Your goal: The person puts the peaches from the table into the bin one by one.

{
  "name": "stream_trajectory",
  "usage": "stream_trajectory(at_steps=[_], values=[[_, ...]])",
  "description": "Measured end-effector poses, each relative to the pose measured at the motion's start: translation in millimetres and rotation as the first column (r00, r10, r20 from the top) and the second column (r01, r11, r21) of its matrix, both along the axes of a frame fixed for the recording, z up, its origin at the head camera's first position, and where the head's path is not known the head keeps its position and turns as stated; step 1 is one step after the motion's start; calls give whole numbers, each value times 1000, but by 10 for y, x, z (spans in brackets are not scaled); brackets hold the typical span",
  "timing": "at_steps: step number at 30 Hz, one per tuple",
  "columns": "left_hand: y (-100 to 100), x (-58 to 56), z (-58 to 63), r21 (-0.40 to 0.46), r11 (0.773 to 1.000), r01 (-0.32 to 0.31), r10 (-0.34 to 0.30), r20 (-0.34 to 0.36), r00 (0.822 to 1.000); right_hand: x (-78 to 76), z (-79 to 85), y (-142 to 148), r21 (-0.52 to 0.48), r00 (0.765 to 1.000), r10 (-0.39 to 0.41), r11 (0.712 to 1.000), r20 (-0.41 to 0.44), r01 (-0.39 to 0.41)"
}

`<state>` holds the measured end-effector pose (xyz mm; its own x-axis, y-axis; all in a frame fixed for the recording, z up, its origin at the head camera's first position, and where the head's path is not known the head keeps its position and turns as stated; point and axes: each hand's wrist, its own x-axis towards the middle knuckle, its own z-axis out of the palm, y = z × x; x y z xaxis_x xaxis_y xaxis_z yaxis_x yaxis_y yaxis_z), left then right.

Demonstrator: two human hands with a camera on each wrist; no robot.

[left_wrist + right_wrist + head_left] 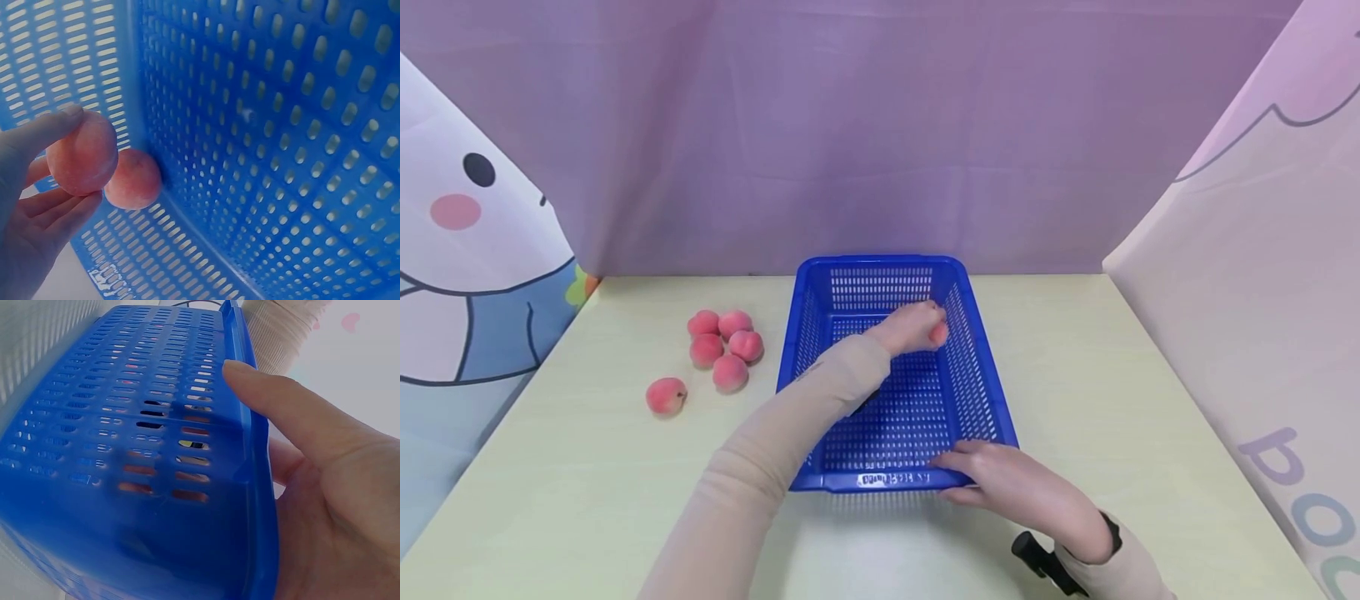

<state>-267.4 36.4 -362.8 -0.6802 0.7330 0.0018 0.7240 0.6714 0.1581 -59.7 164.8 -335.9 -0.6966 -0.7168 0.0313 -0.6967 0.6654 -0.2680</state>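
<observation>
Inside the blue plastic basket [880,482], toward its far right part, my left hand [913,327] holds a pink peach [937,334] between thumb and fingers. The left wrist view shows this held peach [82,155] close up. Just beyond it, a second peach [133,180] rests in a corner of the basket. My right hand [1000,479] grips the basket's near rim at the right corner. In the right wrist view the thumb [269,394] lies across the rim on the outer side, and the other fingers are mostly hidden behind it.
Left of the basket, several peaches [706,351] sit in a cluster on the pale table [1082,375]. One peach [666,397] lies apart, nearer the front. A purple cloth [880,133] hangs behind the table, and printed cloths flank both sides.
</observation>
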Motion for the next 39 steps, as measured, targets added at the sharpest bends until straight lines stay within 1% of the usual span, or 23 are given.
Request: stream_trajectory(at_steps=[6, 13, 18, 25, 29, 36, 39], values=[[-7, 9, -66, 7, 1000, -4, 4, -14, 1000, 3, 4, -8, 3, 1000, -1, 1000, 7, 1], [-7, -4, -147, 24, 999, -33, 33, 36, 999, 4, 1, -10, 1, 1000, 1, 1000, 7, -1], [10, -2, -202, 39, 999, -23, 21, 40, 999, 7, -9, -4, -3, 1000, 1, 1000, -5, -1], [36, 29, -231, 32, 999, -16, 14, 56, 998, 16, -19, 0, 0, 1000, -5, 1000, 1, 5], [44, 30, -249, 26, 1000, -11, 10, 41, 999, 15, -17, -1, 5, 1000, -11, 1000, 11, 10], [66, 36, -267, -6, 999, -35, 35, 38, 999, 12, -8, -8, 9, 1000, -11, 1000, 18, 11], [75, 34, -270, -18, 999, -36, 36, 32, 999, 11, -5, -7, 8, 1000, -12, 1000, 12, 12]])
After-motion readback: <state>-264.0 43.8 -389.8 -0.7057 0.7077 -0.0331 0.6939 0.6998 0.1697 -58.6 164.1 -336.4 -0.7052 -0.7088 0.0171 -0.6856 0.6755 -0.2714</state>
